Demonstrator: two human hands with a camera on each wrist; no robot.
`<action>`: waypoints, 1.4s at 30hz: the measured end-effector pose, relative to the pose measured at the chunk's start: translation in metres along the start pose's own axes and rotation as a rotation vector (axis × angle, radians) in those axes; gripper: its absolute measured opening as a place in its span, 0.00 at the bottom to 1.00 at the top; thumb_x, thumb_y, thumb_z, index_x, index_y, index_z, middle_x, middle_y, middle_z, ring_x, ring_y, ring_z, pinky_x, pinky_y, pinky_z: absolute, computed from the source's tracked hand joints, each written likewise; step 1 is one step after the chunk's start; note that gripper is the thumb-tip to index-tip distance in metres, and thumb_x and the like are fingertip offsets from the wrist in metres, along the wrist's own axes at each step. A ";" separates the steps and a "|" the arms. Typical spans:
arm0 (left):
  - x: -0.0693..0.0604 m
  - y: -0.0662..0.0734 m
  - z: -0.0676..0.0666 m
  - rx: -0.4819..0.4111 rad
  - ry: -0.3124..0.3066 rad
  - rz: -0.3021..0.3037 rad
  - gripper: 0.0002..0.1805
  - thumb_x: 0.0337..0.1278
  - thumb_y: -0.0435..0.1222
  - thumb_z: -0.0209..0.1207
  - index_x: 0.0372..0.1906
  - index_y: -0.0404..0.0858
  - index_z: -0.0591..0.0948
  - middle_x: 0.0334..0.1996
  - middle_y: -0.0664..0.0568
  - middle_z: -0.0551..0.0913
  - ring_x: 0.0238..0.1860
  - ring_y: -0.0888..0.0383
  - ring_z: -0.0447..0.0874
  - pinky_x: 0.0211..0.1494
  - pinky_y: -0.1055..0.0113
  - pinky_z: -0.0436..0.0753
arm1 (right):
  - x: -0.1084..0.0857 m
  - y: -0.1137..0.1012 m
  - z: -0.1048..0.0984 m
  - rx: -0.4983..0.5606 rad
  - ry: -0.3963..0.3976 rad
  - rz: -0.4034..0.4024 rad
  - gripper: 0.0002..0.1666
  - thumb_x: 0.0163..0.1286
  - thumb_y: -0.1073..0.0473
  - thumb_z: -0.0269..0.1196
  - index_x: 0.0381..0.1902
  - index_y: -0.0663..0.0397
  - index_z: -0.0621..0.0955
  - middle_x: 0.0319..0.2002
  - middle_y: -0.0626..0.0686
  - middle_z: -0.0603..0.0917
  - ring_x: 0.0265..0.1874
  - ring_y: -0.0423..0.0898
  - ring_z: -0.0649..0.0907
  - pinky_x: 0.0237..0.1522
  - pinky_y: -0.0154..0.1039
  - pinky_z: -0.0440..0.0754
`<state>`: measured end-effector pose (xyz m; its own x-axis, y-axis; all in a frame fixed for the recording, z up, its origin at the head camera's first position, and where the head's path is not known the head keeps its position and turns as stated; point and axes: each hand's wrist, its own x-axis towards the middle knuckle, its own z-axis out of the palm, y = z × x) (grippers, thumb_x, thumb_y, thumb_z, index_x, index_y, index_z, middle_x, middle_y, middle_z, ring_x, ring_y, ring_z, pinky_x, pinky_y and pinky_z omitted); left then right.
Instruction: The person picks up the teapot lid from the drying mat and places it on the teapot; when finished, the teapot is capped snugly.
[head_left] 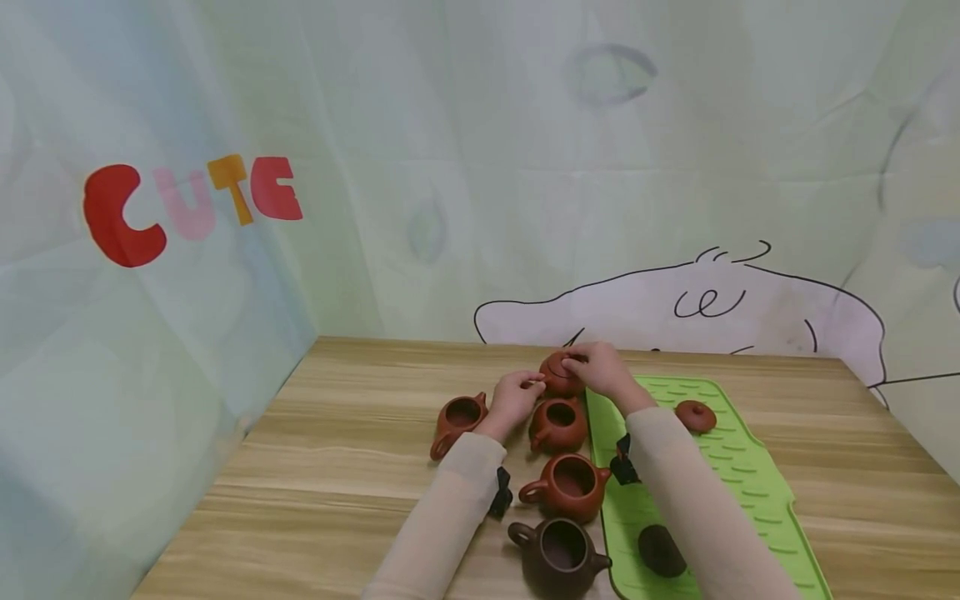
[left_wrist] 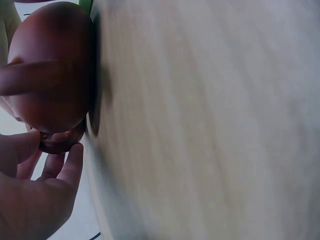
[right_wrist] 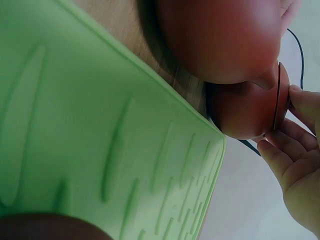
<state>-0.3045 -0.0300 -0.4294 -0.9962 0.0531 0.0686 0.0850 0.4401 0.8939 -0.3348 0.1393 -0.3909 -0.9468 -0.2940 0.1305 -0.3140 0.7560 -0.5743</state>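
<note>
At the far end of a row of teapots stands a reddish-brown clay teapot [head_left: 560, 385]. My left hand [head_left: 513, 402] pinches its handle [left_wrist: 61, 145] between thumb and fingers, at the left side. From the right, my right hand [head_left: 606, 369] holds the lid [right_wrist: 284, 95] by thumb and fingers; the lid sits at the pot's mouth with a thin dark seam below it. Just nearer is a lidless reddish teapot [head_left: 558, 427]. Another lidless reddish teapot [head_left: 459, 414] stands left of my left hand.
Nearer in the row are a lidless reddish teapot [head_left: 573, 487] and a dark brown one [head_left: 561, 558]. Right of them lies a green ridged mat [head_left: 750, 483], bearing a reddish lid [head_left: 696, 416] and a dark lid [head_left: 662, 550]. A printed curtain [head_left: 450, 208] hangs behind the wooden table [head_left: 315, 483].
</note>
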 end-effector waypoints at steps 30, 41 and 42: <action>-0.015 0.029 -0.034 0.001 -0.031 -0.053 0.18 0.65 0.37 0.57 0.58 0.36 0.79 0.50 0.41 0.82 0.52 0.47 0.78 0.56 0.55 0.77 | -0.032 0.008 -0.053 0.002 0.042 -0.072 0.30 0.74 0.54 0.55 0.65 0.69 0.68 0.62 0.69 0.72 0.59 0.66 0.75 0.57 0.58 0.74; -0.049 0.033 -0.084 -0.025 -0.010 0.068 0.19 0.65 0.36 0.58 0.58 0.34 0.78 0.49 0.42 0.82 0.55 0.47 0.78 0.59 0.54 0.76 | -0.084 0.018 -0.100 -0.008 0.058 -0.111 0.31 0.74 0.53 0.55 0.66 0.70 0.67 0.62 0.70 0.71 0.58 0.67 0.74 0.58 0.59 0.73; -0.053 0.032 -0.088 -0.024 -0.005 0.068 0.19 0.65 0.36 0.58 0.58 0.35 0.78 0.49 0.43 0.82 0.55 0.47 0.78 0.59 0.54 0.76 | -0.089 0.020 -0.103 0.001 0.066 -0.116 0.31 0.74 0.53 0.55 0.66 0.71 0.67 0.62 0.71 0.71 0.59 0.67 0.74 0.58 0.60 0.73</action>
<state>-0.2510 -0.0975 -0.3651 -0.9881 0.0866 0.1274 0.1520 0.4139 0.8975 -0.2645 0.2406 -0.3313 -0.9069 -0.3400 0.2488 -0.4212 0.7190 -0.5529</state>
